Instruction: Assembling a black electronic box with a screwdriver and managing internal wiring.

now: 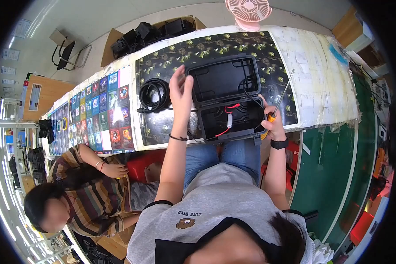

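Observation:
An open black plastic case point(207, 88) lies at the table's near edge, its lid tipped back away from me. Inside the lower half are red wires point(223, 132) and a small white part point(229, 120). My right hand point(275, 125) is closed around a screwdriver point(287, 90) at its yellow-orange handle, beside the case's right side; the shaft points up and away. A thin black cable point(246, 90) runs from the lid area toward that hand. My left hand point(180, 92) is raised by the lid's left edge, fingers apart, holding nothing.
A coiled black cable point(141, 94) lies left of the case on a dark patterned mat point(171, 57). Printed cards point(94, 103) cover the table farther left. A pink fan point(249, 22) stands at the far edge, near a box of black cases point(147, 31). A co-worker point(92, 193) sits at left.

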